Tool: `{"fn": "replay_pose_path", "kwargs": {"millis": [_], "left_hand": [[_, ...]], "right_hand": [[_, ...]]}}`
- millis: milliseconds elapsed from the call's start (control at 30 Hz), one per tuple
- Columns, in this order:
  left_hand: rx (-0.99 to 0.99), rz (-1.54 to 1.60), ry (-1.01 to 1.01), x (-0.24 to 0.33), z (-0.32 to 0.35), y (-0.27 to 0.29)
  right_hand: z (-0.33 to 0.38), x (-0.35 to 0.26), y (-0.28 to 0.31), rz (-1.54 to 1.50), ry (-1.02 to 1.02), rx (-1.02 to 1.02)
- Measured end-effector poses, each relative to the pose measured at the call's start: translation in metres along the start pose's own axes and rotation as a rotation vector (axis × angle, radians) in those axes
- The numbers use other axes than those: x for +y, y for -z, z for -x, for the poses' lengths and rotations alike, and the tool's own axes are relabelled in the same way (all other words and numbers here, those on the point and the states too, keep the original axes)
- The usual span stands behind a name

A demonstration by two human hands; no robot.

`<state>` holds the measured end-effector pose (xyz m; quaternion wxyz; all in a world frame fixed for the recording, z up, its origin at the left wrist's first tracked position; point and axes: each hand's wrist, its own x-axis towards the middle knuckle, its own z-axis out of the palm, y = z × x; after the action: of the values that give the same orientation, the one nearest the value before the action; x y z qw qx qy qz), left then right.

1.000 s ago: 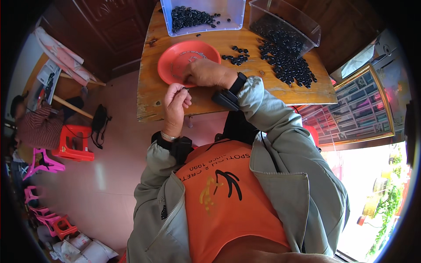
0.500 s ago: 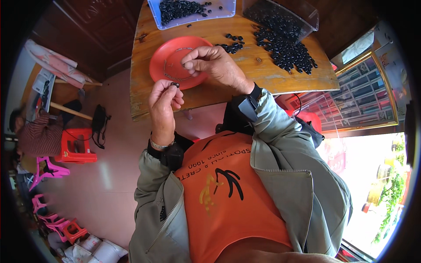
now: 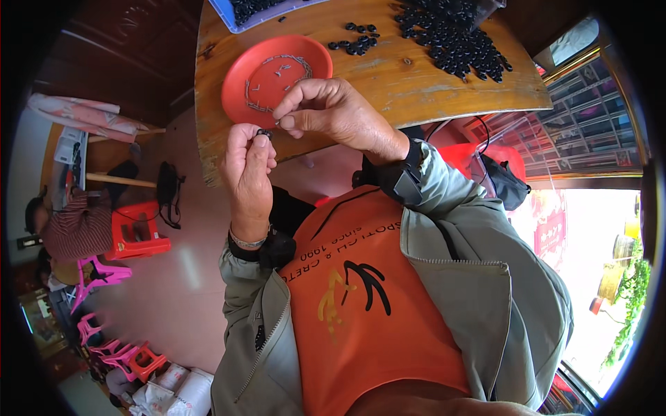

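Left hand [image 3: 248, 166] raised in front of the chest, fingertips pinched together on a small dark piece [image 3: 264, 133] at the top of the hand. Looks like a black bead or clip; too small to tell which. Right hand [image 3: 333, 114] sits just beside it, to the right and slightly higher, thumb and forefinger closed on something thin at the tip. Probably a small metal pin, but the picture does not resolve it. The two pinch points are nearly touching, with the right fingertips pointing left and down toward the dark piece. So the piece lies just left of and below the right hand's tip, and both hands are equally near it. Long axis of the piece cannot be read.

Both hands hover just off the near edge of the wooden table [image 3: 416, 83], above the floor gap rather than over the tabletop. Directly behind them, on the table, a red plate [image 3: 244, 97] holds a scatter of thin light metal pins [image 3: 281, 69]. Further back to the right is a small cluster of black pieces [image 3: 355, 46], then a big heap of black pieces [image 3: 451, 38]. A blue tray [image 3: 229, 15] with more of them sits at the far edge.
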<state>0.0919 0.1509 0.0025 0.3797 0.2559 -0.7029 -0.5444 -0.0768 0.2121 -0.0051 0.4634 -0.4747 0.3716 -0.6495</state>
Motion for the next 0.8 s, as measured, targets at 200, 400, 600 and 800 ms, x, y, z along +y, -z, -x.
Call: {"fn": "replay_pose_path", "kwargs": {"millis": [200, 400, 600, 800], "left_hand": [[-0.03, -0.106, -0.038, 0.005, 0.001, -0.002], [-0.057, -0.255, -0.081, 0.01, -0.001, -0.003], [-0.098, -0.436, -0.154, 0.016, -0.001, -0.001], [-0.122, -0.569, -0.142, 0.018, 0.002, -0.003]], "right_hand": [[0.005, -0.005, -0.006, 0.133, 0.03, -0.012], [0.006, -0.005, -0.004, 0.197, 0.053, -0.005], [0.01, -0.009, -0.005, 0.276, 0.043, -0.007], [0.013, -0.01, -0.006, 0.437, 0.154, -0.01]]}}
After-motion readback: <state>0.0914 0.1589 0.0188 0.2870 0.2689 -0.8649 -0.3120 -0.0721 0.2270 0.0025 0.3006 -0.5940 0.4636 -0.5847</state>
